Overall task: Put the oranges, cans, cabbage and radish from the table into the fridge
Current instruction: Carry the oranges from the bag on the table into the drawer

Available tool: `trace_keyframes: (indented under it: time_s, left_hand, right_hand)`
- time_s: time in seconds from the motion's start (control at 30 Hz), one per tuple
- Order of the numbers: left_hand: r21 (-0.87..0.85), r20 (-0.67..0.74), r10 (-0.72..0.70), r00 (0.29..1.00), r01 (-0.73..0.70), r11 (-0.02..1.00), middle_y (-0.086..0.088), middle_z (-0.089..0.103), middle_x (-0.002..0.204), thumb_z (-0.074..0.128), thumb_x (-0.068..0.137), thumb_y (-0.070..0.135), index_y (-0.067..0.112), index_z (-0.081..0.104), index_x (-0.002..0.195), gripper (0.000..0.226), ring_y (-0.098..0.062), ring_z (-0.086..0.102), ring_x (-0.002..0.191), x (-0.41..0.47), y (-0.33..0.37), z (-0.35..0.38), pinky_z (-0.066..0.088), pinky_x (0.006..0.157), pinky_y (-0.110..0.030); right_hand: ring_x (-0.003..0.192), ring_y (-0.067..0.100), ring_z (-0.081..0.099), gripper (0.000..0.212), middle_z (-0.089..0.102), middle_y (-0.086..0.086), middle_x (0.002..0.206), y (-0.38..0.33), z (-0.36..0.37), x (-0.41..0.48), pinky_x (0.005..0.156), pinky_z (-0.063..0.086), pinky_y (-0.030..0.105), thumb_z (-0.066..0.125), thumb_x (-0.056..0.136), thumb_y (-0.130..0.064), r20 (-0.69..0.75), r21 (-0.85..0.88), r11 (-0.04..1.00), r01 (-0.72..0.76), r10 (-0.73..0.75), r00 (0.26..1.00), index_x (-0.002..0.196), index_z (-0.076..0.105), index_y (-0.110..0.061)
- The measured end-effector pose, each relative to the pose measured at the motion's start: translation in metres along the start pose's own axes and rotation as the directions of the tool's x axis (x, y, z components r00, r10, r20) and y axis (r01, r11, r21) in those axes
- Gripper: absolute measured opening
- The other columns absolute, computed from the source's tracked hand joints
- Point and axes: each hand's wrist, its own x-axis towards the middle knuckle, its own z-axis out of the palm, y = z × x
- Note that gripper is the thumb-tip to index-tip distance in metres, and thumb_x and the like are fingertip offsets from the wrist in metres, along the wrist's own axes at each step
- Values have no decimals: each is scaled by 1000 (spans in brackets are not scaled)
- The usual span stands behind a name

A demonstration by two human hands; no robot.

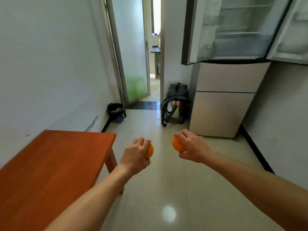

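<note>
My left hand (135, 155) grips an orange (149, 151), mostly hidden behind the fingers. My right hand (194, 147) grips a second orange (177, 145), held from its right side. Both hands are stretched out over the floor, just right of the orange-brown table (55, 164). The fridge (233, 72) stands ahead on the right. Its upper doors are swung open and show bare white shelves. The visible part of the tabletop holds no cans, cabbage or radish.
A black-lined bin (116, 112) stands by the left wall. A dark backpack (175, 105) leans against the fridge's left side. A glass door (131, 52) stands open at the far end of the glossy tiled floor (166, 189).
</note>
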Motion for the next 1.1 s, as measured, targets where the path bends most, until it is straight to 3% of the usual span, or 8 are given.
trace_keyframes:
  time_s: [0.2, 0.37, 0.47, 0.6, 0.73, 0.97, 1.1]
  left_hand:
    - [30, -5, 214, 977, -214, 976, -6, 54, 120, 75, 67, 32, 19, 49, 129, 68, -28, 53, 103, 167, 40, 44, 49, 78, -36]
    - [16, 2, 390, 921, -390, 921, -4, 52, 120, 72, 71, 35, 19, 47, 125, 62, -26, 49, 105, 308, 75, 59, 48, 83, -35]
    - [-2, -43, 460, 887, -461, 888, -3, 49, 122, 71, 74, 39, 21, 43, 130, 65, -24, 47, 107, 387, 101, 58, 46, 83, -32]
    - [-12, -37, 543, 839, -544, 839, -2, 47, 123, 68, 76, 42, 22, 39, 134, 67, -23, 45, 108, 470, 142, 74, 42, 84, -31]
    - [-24, -32, 586, 810, -587, 810, -4, 48, 120, 67, 75, 40, 21, 42, 130, 63, -26, 47, 106, 552, 188, 99, 45, 83, -35]
    - [-15, -44, 576, 816, -577, 817, -2, 46, 124, 64, 77, 40, 21, 41, 132, 63, -24, 45, 109, 706, 270, 120, 43, 82, -32]
    - [-26, -147, 530, 835, -539, 842, 0, 46, 121, 67, 76, 39, 23, 41, 130, 62, -21, 46, 106, 795, 305, 106, 44, 80, -31]
  right_hand:
    - [105, 24, 55, 77, 46, 1, 126, 131, 2, 30, 69, 44, 30, 72, 70, -45, -44, -31, 977, -210, 208, 977, 136, 36, -30]
    - [98, 25, 58, 77, 49, 1, 120, 233, -19, 67, 63, 42, 28, 72, 66, -46, -85, -6, 915, -404, 402, 912, 134, 40, -29]
    - [98, 25, 58, 78, 49, 2, 121, 287, -40, 83, 66, 48, 31, 73, 67, -45, -141, 15, 871, -492, 489, 861, 135, 41, -27]
    - [98, 25, 58, 79, 48, 2, 125, 358, -48, 94, 68, 45, 29, 74, 69, -45, -169, 28, 819, -574, 569, 805, 137, 40, -26]
    - [100, 25, 58, 81, 48, 1, 127, 444, -46, 111, 72, 49, 31, 74, 69, -47, -193, 53, 778, -626, 624, 758, 138, 38, -29]
    - [102, 21, 56, 78, 44, -1, 128, 619, -64, 168, 72, 45, 28, 71, 72, -49, -214, 41, 787, -615, 608, 764, 138, 34, -30]
    - [98, 21, 57, 74, 46, -1, 124, 705, -96, 215, 71, 46, 30, 72, 72, -48, -276, 77, 811, -580, 576, 769, 135, 37, -28]
